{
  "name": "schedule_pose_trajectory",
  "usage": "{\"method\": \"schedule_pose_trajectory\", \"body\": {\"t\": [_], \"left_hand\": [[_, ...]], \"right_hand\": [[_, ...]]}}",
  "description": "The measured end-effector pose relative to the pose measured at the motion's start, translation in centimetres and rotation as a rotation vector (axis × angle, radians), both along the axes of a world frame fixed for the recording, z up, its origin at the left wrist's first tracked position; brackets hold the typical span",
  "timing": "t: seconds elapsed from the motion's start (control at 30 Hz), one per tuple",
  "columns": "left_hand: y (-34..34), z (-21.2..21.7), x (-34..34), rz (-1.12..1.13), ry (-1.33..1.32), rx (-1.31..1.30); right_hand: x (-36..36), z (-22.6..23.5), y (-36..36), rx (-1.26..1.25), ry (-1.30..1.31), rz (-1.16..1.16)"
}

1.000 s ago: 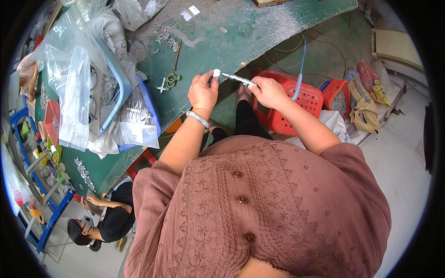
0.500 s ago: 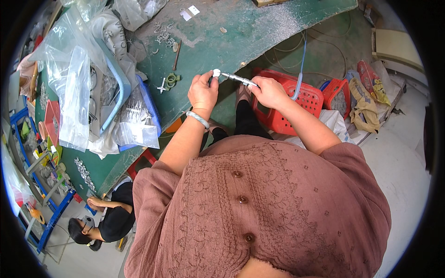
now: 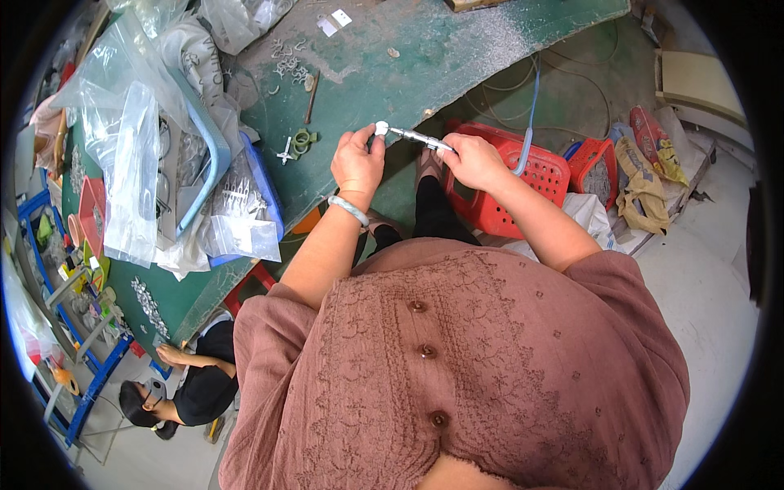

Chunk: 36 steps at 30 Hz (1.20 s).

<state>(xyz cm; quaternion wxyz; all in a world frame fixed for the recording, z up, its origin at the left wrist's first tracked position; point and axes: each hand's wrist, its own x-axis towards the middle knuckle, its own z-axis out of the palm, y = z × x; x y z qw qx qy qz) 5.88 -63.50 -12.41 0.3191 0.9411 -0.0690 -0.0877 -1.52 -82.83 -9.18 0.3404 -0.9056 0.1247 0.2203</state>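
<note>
The left hand [image 3: 358, 166] is pinching a small white piece [image 3: 381, 128]; the right hand [image 3: 474, 162], apart from it, is gripping a slim metal tool [image 3: 418, 137], its tip pointing at the piece. Work seems to be under way there, its finish too small to judge. Beyond the left hand, loose pale pieces [image 3: 286, 59] are lying on the counter [image 3: 359, 82], whether done or waiting unclear.

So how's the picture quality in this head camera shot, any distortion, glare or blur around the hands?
Head view: black corners, wide fisheye bending toward the rim; head view: pale glare on the clear plastic bag at left; head view: no obvious motion blur on the left hand or right hand, though the white piece is too small for detail.
</note>
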Motion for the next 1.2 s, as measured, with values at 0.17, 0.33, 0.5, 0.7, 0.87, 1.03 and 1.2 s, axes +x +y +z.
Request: {"method": "schedule_pose_trajectory", "body": {"t": [0.17,0.33,0.5,0.7,0.87,1.03,1.2], "left_hand": [[-0.06,0.16,0.04,0.001,-0.004,-0.005],[-0.04,-0.03,0.04,-0.005,-0.012,-0.005],[-0.06,0.06,0.01,0.001,0.000,-0.010],[-0.03,-0.05,0.05,0.001,0.006,-0.008],[-0.05,-0.04,0.01,0.002,0.000,-0.015],[-0.01,-0.04,0.03,-0.009,-0.015,-0.012],[0.00,-0.05,0.04,-0.011,-0.018,0.000]], "right_hand": [[-0.01,-0.16,-0.06,0.002,-0.010,0.011],[-0.03,-0.31,-0.02,0.002,-0.013,0.004],[-0.04,-0.13,-0.05,0.008,-0.007,0.001],[-0.03,-0.09,-0.13,-0.006,-0.005,0.001],[-0.15,-0.38,-0.16,0.010,-0.014,-0.002],[-0.05,-0.23,-0.18,-0.006,-0.004,0.005],[-0.04,-0.15,-0.20,0.002,-0.003,-0.007]]}}
